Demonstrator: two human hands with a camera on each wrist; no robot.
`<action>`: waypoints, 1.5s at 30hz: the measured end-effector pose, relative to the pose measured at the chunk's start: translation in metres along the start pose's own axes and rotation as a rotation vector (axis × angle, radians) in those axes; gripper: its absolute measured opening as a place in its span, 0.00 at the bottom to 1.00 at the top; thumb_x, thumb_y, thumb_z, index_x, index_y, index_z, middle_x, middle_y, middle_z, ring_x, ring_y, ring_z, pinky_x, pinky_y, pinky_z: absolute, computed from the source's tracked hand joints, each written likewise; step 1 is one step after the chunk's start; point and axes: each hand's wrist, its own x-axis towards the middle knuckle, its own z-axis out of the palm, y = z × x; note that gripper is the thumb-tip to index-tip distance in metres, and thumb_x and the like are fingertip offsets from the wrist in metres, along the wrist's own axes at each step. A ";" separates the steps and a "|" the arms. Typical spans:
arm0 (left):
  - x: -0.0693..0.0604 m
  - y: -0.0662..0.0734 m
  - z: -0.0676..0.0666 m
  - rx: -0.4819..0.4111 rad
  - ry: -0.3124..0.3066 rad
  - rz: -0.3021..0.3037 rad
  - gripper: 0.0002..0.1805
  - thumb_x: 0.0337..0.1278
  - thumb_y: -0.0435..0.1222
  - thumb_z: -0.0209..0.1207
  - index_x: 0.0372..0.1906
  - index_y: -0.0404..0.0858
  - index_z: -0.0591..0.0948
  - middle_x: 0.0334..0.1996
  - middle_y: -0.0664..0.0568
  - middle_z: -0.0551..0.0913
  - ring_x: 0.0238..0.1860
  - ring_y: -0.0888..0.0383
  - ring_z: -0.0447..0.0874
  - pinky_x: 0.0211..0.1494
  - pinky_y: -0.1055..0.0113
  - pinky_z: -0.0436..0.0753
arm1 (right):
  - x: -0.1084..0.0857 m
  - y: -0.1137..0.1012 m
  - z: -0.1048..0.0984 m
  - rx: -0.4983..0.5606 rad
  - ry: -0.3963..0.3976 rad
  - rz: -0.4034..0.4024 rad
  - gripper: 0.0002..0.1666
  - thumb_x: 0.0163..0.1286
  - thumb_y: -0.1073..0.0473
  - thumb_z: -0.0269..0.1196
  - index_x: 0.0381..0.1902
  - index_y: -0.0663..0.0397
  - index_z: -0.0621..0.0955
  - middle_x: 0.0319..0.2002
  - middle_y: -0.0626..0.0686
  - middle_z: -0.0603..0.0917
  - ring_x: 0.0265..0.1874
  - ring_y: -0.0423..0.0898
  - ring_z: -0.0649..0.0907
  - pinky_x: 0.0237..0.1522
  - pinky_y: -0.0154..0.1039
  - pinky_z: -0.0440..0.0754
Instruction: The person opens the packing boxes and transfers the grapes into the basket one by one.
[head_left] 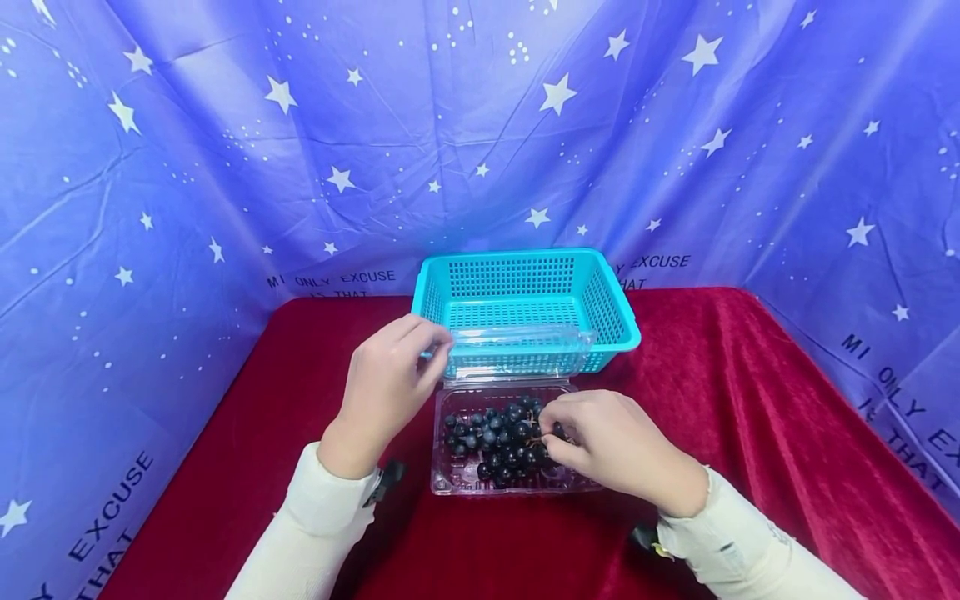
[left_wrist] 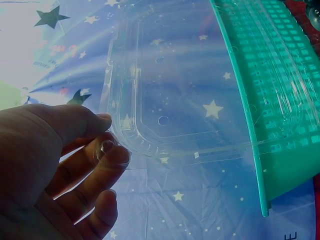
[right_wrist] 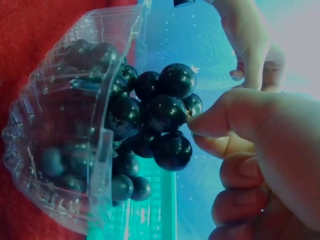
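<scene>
Dark grapes (head_left: pixel 498 437) lie in a clear plastic clamshell box (head_left: pixel 465 486), its lid raised at the back. In the left wrist view, my left hand (left_wrist: pixel 60 155) pinches a corner of the transparent lid (left_wrist: pixel 165 147) between thumb and fingers. My right hand (head_left: pixel 618 446) is at the right side of the box. The right wrist view shows its thumb and forefinger pinching a bit of stem (right_wrist: pixel 189 116) on the grape bunch (right_wrist: pixel 165 114). Several of these grapes stand above the box rim. My palm hides the box's right end in the head view.
Directly behind the box stands a turquoise plastic basket (head_left: pixel 630 329) with holed walls, partly seen through the lid. Dark red cloth (head_left: pixel 720 400) covers the table. A blue-purple curtain with stars (head_left: pixel 480 125) encloses the back and sides.
</scene>
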 end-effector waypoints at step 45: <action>0.000 0.000 0.001 0.013 0.002 0.004 0.04 0.61 0.32 0.66 0.37 0.42 0.89 0.33 0.54 0.87 0.31 0.60 0.84 0.32 0.66 0.87 | -0.002 0.010 -0.039 -0.050 0.240 -0.062 0.11 0.58 0.62 0.68 0.34 0.37 0.82 0.21 0.35 0.64 0.23 0.30 0.65 0.24 0.26 0.66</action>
